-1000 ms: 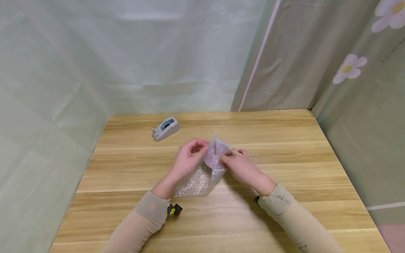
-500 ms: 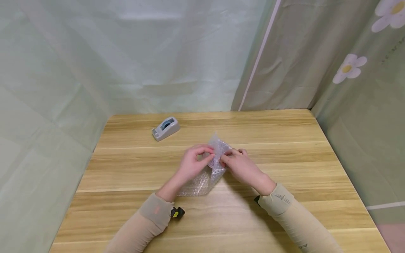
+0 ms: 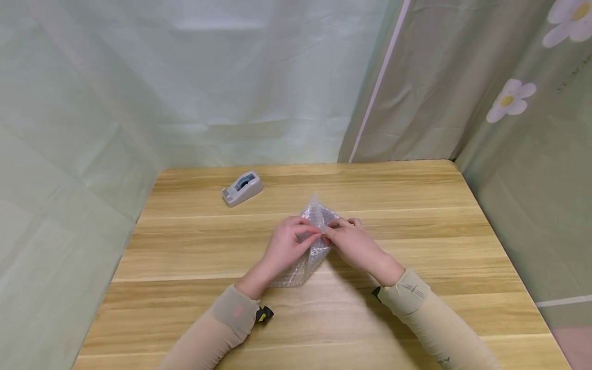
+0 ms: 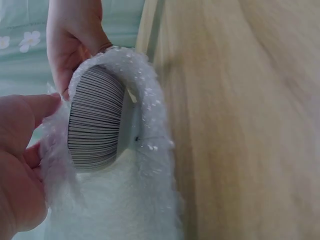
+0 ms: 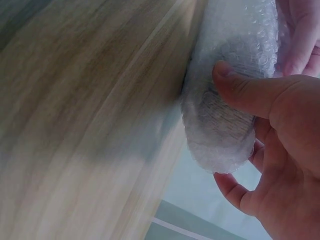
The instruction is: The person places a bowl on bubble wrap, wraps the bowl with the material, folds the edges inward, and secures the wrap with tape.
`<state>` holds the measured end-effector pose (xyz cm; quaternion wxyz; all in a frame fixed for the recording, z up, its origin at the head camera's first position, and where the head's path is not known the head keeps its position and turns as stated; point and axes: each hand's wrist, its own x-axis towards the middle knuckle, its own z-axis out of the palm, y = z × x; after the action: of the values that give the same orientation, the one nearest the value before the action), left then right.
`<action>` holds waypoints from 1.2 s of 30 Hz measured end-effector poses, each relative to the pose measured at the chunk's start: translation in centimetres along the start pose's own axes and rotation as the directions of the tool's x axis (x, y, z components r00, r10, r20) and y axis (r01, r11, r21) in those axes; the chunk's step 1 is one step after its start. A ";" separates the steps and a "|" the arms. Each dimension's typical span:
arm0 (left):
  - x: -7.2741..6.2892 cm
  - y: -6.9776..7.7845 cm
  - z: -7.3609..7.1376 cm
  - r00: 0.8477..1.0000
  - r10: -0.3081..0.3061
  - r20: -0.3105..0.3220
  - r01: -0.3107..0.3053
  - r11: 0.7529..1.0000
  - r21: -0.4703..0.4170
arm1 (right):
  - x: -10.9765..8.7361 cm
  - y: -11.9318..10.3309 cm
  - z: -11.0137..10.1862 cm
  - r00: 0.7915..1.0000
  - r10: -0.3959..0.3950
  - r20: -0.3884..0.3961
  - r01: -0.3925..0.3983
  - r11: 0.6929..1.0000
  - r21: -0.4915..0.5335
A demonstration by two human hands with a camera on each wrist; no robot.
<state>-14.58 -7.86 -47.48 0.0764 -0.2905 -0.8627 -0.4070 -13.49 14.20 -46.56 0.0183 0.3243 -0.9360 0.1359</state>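
Observation:
A striped bowl (image 4: 97,120) sits inside a sheet of bubble wrap (image 3: 288,279), its dark-lined side and pale foot showing at the wrap's open end in the left wrist view. My left hand (image 3: 288,242) pinches a flap of the wrap folded over the bowl, thumb and index finger close together. Opposite it, my right hand (image 3: 355,247) grips the wrapped bowl at its right side. In the right wrist view the thumb (image 5: 245,92) presses the wrap over the stripes while the other fingers curl behind. From above, the wrap and hands hide the bowl almost fully.
A grey tape dispenser (image 3: 242,188) stands near the back left of the wooden table (image 3: 416,205). Pale green curtains (image 3: 259,82) hang behind the table and along both sides.
My left hand has moved right, bringing the flap of bubble wrap over the bowl toward my right hand. The striped face seen earlier is now covered. My right hand has stayed in place.

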 end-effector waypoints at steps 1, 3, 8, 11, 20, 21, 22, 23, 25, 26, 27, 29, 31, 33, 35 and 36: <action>0.0 0.0 0.1 1.000 0.007 0.003 -0.007 1.000 0.016 | 0.0 0.1 0.0 1.000 -0.004 -0.002 0.004 1.000 0.003; 0.0 -0.1 0.2 1.000 0.023 0.006 -0.024 0.999 0.040 | 0.0 0.2 0.1 1.000 -0.013 -0.005 0.013 1.000 0.002; 0.0 0.0 0.4 0.999 0.053 0.002 -0.053 0.993 0.103 | -0.1 0.3 0.1 1.000 -0.024 -0.009 0.024 1.000 -0.003; 0.1 0.1 0.5 0.998 0.063 0.014 -0.064 0.984 0.164 | -0.1 0.4 0.1 1.000 -0.028 -0.008 0.028 1.000 0.000; 0.4 0.1 1.0 0.997 0.004 0.078 -0.026 0.956 0.292 | -0.1 0.3 -0.1 1.000 -0.031 0.001 0.031 1.000 0.003; 0.4 0.1 1.0 0.996 -0.004 0.084 -0.021 0.955 0.297 | -0.1 0.3 0.0 1.000 -0.030 0.003 0.030 1.000 0.003; 0.5 0.2 1.0 0.996 -0.012 0.089 -0.016 0.952 0.304 | -0.1 0.3 0.0 1.000 -0.030 0.003 0.030 1.000 0.002; 0.5 0.3 1.0 0.995 -0.016 0.094 -0.014 0.950 0.313 | -0.1 0.3 0.0 1.000 -0.030 0.003 0.030 1.000 0.001; 0.6 0.5 1.0 0.995 -0.013 0.100 -0.020 0.944 0.330 | -0.1 0.3 0.0 1.000 -0.028 0.003 0.028 1.000 0.003; 0.5 0.5 1.0 0.995 -0.011 0.103 -0.025 0.940 0.340 | -0.1 0.3 0.0 1.000 -0.028 0.003 0.028 1.000 0.003; 0.5 0.6 1.0 0.995 -0.008 0.104 -0.030 0.936 0.350 | -0.1 0.3 0.0 1.000 -0.028 0.004 0.028 1.000 0.004; 0.4 0.7 1.0 0.994 0.006 0.106 -0.045 0.928 0.369 | -0.1 0.2 0.0 1.000 -0.030 0.006 0.030 1.000 0.005; 0.3 0.7 1.1 0.994 0.021 0.106 -0.060 0.921 0.386 | -0.1 0.2 -0.1 0.999 -0.032 0.006 0.032 0.999 0.005; 0.2 0.7 1.2 0.993 0.026 0.112 -0.068 0.916 0.395 | 0.0 0.2 -0.1 0.999 -0.033 0.004 0.033 0.999 0.005; 0.2 0.7 1.2 0.992 0.025 0.124 -0.073 0.914 0.398 | 0.0 0.2 0.0 0.999 -0.032 0.000 0.032 0.999 0.004; 0.1 0.6 1.2 0.991 0.022 0.133 -0.074 0.914 0.399 | 0.0 0.2 0.0 1.000 -0.031 -0.001 0.031 1.000 0.006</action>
<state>-14.20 -6.55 -47.83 0.0905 -0.3146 -0.9236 -0.1994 -13.59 14.38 -46.58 0.0198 0.3387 -0.9304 0.1386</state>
